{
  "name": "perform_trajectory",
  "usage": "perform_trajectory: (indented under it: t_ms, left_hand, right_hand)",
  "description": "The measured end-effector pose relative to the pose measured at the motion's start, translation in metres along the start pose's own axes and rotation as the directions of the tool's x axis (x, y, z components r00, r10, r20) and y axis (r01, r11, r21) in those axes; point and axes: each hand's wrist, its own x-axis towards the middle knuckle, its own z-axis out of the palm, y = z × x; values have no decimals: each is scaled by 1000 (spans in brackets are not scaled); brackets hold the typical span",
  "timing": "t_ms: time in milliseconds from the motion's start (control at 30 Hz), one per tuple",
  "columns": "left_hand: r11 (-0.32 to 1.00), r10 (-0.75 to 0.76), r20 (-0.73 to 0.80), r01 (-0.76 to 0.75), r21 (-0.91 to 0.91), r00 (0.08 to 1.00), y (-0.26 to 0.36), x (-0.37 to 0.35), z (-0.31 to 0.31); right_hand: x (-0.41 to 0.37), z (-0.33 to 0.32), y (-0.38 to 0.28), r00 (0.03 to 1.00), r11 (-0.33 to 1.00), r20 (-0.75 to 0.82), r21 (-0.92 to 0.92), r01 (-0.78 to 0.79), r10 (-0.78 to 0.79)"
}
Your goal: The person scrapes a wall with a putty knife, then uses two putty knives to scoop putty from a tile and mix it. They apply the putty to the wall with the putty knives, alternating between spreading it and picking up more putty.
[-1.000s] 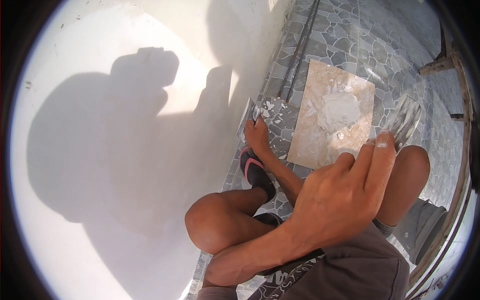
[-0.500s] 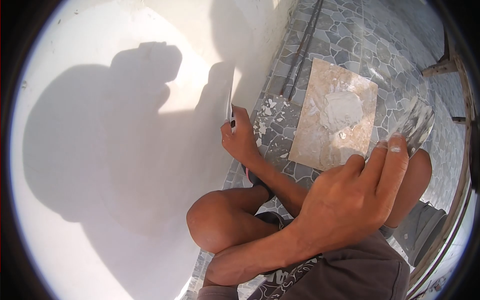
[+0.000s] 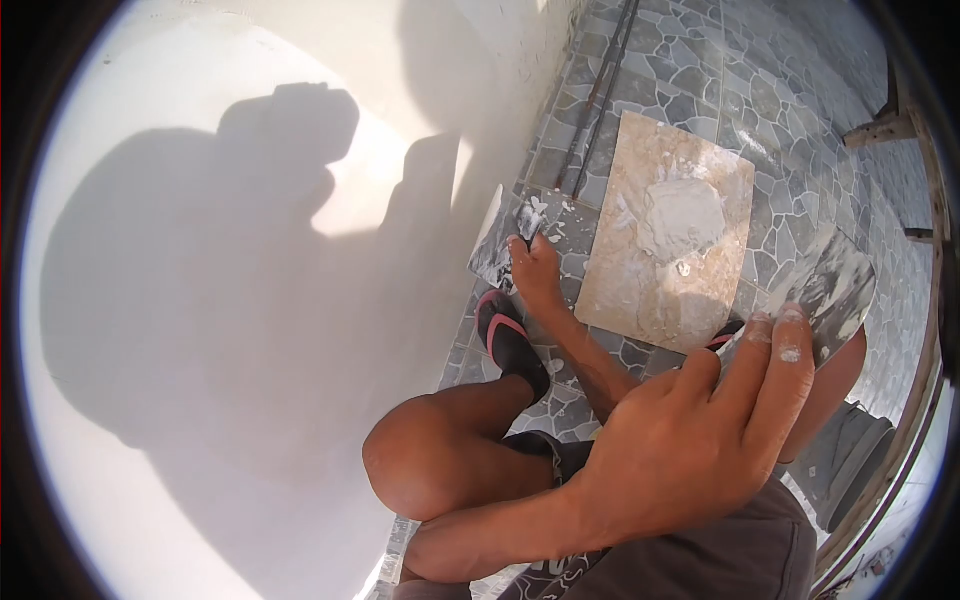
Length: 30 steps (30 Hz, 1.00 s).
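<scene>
My left hand [image 3: 700, 420] crosses in front of my body, its back toward me. Its fingers are closed on a flat, putty-smeared metal scraper [image 3: 835, 280]. My right hand [image 3: 538, 270] is farther out, near the foot of the wall, closed round the dark handle of a wide putty knife [image 3: 492, 240]. Grey-white smears cover that blade, which is turned flat toward me. Between the two tools, a beige tile [image 3: 630, 250] lies on the floor with a mound of white putty [image 3: 685, 218] on it.
A white wall [image 3: 250, 350] fills the left side, with shadows across it. Dark rods [image 3: 605, 100] lie on the stone-patterned floor [image 3: 680, 60]. My sandalled foot [image 3: 508, 335] is below the right hand. A grey bucket [image 3: 850, 465] and wooden frame [image 3: 932, 200] stand at right.
My right hand has moved right, off the wall and over the floor, turning the putty knife from edge-on to flat. My left hand and its scraper have dropped slightly.
</scene>
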Motion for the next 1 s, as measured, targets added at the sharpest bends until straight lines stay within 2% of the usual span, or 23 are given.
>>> perform_trajectory:
  t_ms: [67,167,267,367,467,567,733,867,1000]
  left_hand:
    - [1000,13,-8,-12,25,1000,-1,-2,1]
    - [999,-34,14,34,10,999,-1,-1,-2]
    - [995,-100,39,100,-19,994,-3,4,-5]
    - [995,-102,19,101,21,995,-9,3,-2]
    - [978,-206,81,208,-20,975,-8,14,-11]
    - [961,-260,104,268,-65,960,-9,17,-13]
    - [993,-107,18,106,44,994,-22,7,-4]
    - [993,-118,37,117,34,992,-24,8,-5]
    - [972,-219,88,225,-65,972,-22,15,-15]
  right_hand:
    - [39,-7,48,978,969,-48,154,-193,203]
    - [83,-11,81,960,955,-73,144,-258,270]
    - [110,-10,91,973,974,-68,69,-216,221]
    - [130,-6,96,973,979,-116,-9,-202,200]
    - [146,-8,105,978,974,-119,-126,-188,173]
    - [158,-5,117,965,964,-107,-94,-248,238]
    - [166,-1,120,969,968,-30,-46,-248,247]
    - [173,2,125,972,970,-15,-65,-235,235]
    - [174,6,118,971,969,-18,-54,-240,239]
